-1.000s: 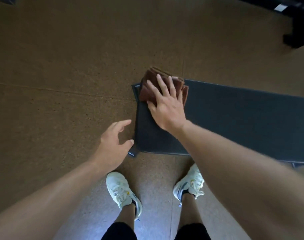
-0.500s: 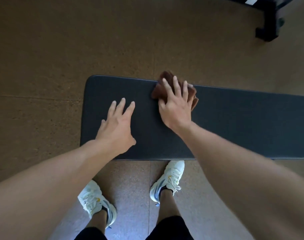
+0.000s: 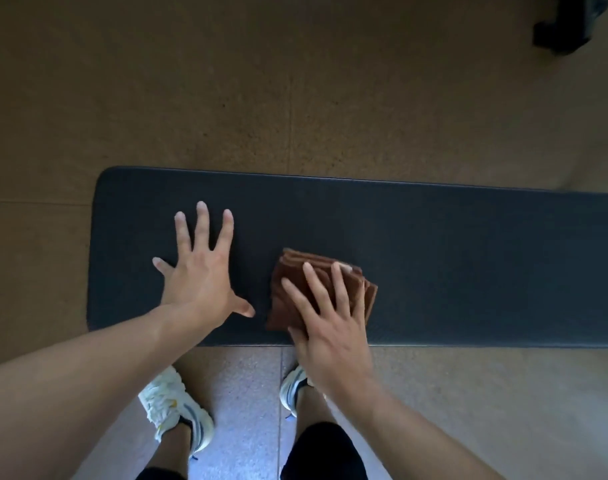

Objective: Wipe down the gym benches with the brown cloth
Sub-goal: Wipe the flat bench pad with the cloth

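While viewed from above: brown speckled floor (image 3: 295,81), seams crossing it, paler near the feet. Dark padded desk (image 3: 469,254) lying across the view, long axis left to right, rounded left end in view, right end cut off by the picture edge. Surface matte, finely textured.

Brown cloth (image 3: 295,289), folded into a stack, resting on the desk near its near edge, roughly mid-view. Layered edges fanned toward upper right; long axis tilted slightly from the desk's short axis.

Right hand (image 3: 330,337) flat on the cloth, fingers (image 3: 316,289) spread and pressed down on the top layer, heel of the hand over the desk's near edge. Left hand (image 3: 200,275) palm down on bare desk left of the cloth, fingers splayed wide, thumb tip just beside the cloth, not touching it.

Two white sneakers (image 3: 171,403) on the floor below the near edge. Dark equipment foot (image 3: 562,32) at upper right, well apart from the desk.
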### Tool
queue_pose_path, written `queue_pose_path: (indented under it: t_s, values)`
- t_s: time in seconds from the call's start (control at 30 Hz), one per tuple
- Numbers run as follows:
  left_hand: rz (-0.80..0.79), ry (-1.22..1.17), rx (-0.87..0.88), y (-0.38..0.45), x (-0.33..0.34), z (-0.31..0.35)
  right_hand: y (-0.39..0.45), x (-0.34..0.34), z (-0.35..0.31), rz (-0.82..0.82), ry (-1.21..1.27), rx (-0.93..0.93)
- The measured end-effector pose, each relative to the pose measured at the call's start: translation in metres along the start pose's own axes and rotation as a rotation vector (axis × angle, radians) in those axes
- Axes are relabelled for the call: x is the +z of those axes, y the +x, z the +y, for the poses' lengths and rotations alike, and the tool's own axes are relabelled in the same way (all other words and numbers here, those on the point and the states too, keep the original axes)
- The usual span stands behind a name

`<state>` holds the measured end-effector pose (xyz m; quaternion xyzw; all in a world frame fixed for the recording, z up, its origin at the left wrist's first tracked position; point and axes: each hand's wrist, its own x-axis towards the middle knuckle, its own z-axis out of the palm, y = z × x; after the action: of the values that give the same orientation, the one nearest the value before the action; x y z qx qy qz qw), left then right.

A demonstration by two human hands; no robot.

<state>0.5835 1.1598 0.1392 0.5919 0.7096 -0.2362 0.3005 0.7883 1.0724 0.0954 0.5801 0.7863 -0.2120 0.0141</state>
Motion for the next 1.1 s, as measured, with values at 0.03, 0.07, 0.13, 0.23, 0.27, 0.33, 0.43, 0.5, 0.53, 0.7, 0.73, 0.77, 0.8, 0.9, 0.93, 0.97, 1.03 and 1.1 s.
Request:
queue_pose_path:
  t_s: [0.03,0.07,0.13,0.23,0.27,0.33,0.43,0.5,0.53,0.7,0.73,0.77,0.8,0.9,0.93,0.97,1.03,1.1]
  values:
    - [0.005,0.0,-0.004,-0.001,0.0,0.001,0.028,-0.009,0.008,0.037,0.02,0.032]
    - [0.01,0.003,-0.006,-0.002,0.001,0.001,0.059,-0.018,0.017,0.073,0.038,0.071]
    - [0.011,0.012,-0.008,-0.001,0.003,0.001,0.111,-0.034,0.036,0.074,0.049,0.121]
    - [-0.003,0.028,-0.023,-0.004,0.003,0.003,0.122,-0.043,0.053,0.048,-0.009,0.055]
    - [0.0,0.033,-0.027,-0.004,0.003,0.004,0.105,-0.041,0.055,0.052,-0.014,0.028]
    - [-0.001,0.034,-0.032,-0.004,0.001,0.004,0.045,-0.031,0.062,0.037,-0.009,-0.045]
    - [-0.008,0.034,-0.032,-0.002,-0.002,0.006,-0.046,-0.016,0.076,-0.06,-0.098,-0.203]
    - [0.003,0.05,-0.034,-0.002,-0.001,0.006,-0.055,-0.017,0.089,-0.121,-0.146,-0.286]
    - [0.012,0.06,-0.035,-0.002,-0.001,0.005,-0.042,-0.021,0.094,-0.136,-0.153,-0.316]
    - [0.042,0.098,-0.026,-0.002,0.0,0.004,0.083,-0.056,0.104,0.008,-0.109,-0.11]
    - [0.044,0.095,-0.025,-0.001,0.0,0.004,0.107,-0.061,0.101,0.026,-0.082,-0.023]
    - [0.043,0.088,-0.021,-0.001,0.0,0.004,0.123,-0.062,0.096,0.019,-0.055,0.069]
    - [0.046,0.084,-0.017,-0.001,0.001,0.003,0.131,-0.061,0.088,0.009,-0.033,0.148]
    - [0.059,0.071,0.0,0.001,0.004,-0.002,0.105,-0.041,0.064,0.058,0.006,0.198]
    - [0.058,0.058,0.012,0.001,0.004,-0.003,0.082,-0.032,0.056,0.072,-0.02,0.153]
    - [0.058,0.04,0.026,0.0,0.005,-0.003,0.055,-0.023,0.05,0.057,-0.054,0.08]
    - [0.068,-0.029,0.071,-0.005,0.011,-0.007,0.006,-0.009,0.039,-0.031,-0.118,-0.109]
    - [0.121,-0.205,0.111,-0.016,0.023,-0.014,-0.006,-0.011,0.04,-0.128,-0.185,-0.288]
